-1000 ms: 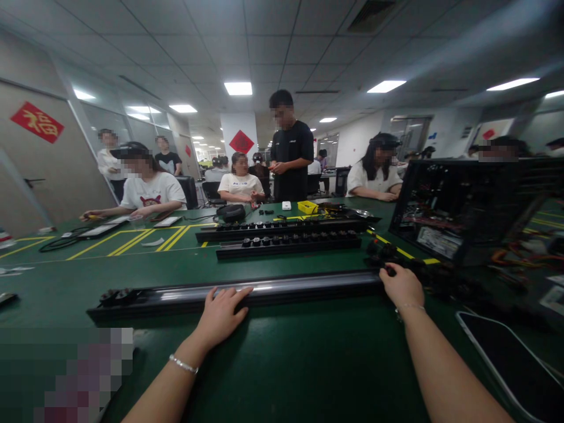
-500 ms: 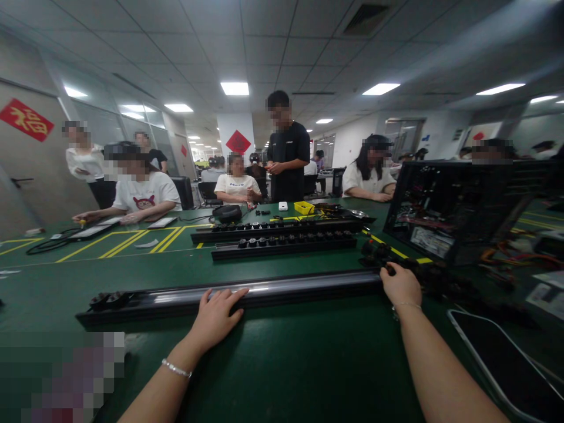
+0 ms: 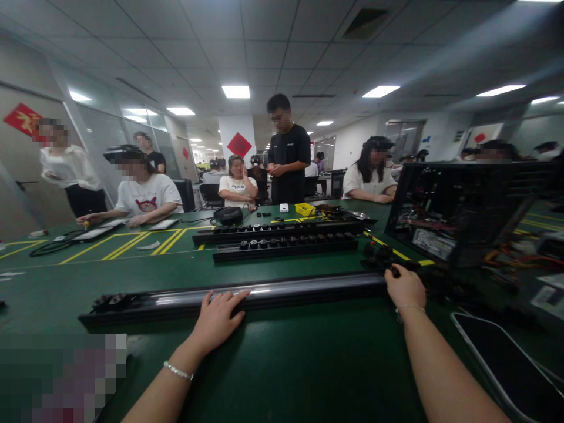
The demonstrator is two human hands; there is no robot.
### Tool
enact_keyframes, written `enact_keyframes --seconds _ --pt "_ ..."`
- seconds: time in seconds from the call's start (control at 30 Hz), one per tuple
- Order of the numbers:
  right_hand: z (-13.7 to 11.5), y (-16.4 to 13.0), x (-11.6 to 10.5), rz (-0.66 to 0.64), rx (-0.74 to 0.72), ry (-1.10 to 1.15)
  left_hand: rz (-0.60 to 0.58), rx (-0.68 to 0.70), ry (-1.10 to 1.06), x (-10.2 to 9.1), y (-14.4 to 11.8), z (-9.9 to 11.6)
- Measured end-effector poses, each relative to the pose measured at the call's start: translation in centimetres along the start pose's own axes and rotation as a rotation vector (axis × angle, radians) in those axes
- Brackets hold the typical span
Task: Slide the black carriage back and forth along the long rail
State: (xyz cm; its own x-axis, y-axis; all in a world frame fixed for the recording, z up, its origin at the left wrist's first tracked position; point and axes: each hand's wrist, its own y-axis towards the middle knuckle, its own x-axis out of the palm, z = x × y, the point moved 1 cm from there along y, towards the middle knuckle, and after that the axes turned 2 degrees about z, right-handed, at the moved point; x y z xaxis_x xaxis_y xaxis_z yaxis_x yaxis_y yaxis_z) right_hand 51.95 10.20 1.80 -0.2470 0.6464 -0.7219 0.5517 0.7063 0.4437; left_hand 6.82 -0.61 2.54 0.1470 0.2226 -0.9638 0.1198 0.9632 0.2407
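Left hand: left hand [image 3: 219, 317] is laid palm-down, fingers spread, on the middle of the long black strip [image 3: 282, 290]; its grip is released, nothing clasped.
Right hand: right hand [image 3: 406, 287] is placed at the strip's right end, fingers curled around a small dark part [image 3: 395, 271] there; whether this grip is clenched tight cannot be told.
Strip: the long black strip is laid flat across the green table [image 3: 286, 364], running from the near left to the right hand, its glossy top showing between the two hands.
Left end: a cluster of black plugs [image 3: 111, 301] is seen on the strip's far-left end, well apart from the left hand.
Beyond: two further black strips [image 3: 285, 238] with rows of knobs are laid parallel behind it, with yellow floor-style lines [image 3: 132, 241] marked on the table.
Right side: an open computer case [image 3: 458, 205] is stood just beyond the right hand; a dark flat tablet [image 3: 506, 358] is lain near the right forearm.
Background: several people are seated or stood at the far side of the table.
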Motion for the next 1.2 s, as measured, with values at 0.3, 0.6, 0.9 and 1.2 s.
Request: enact_keyframes --seconds 0.3,0.6,0.9,1.2 --pt "1.2 1.5 -0.4 -0.042 0.057 -0.005 0.003 0.004 -0.024 -0.2 -0.1 0.1" --pt "1.9 1.8 -0.5 0.039 0.086 0.024 0.017 0.008 -0.014 -0.1 -0.1 0.0" --pt "4.1 2.9 -0.4 0.115 0.056 0.074 0.008 0.013 0.027 -0.1 -0.1 0.0" --pt "4.9 3.8 0.1 0.056 -0.092 -0.087 0.015 0.014 0.019 0.1 0.0 -0.5"
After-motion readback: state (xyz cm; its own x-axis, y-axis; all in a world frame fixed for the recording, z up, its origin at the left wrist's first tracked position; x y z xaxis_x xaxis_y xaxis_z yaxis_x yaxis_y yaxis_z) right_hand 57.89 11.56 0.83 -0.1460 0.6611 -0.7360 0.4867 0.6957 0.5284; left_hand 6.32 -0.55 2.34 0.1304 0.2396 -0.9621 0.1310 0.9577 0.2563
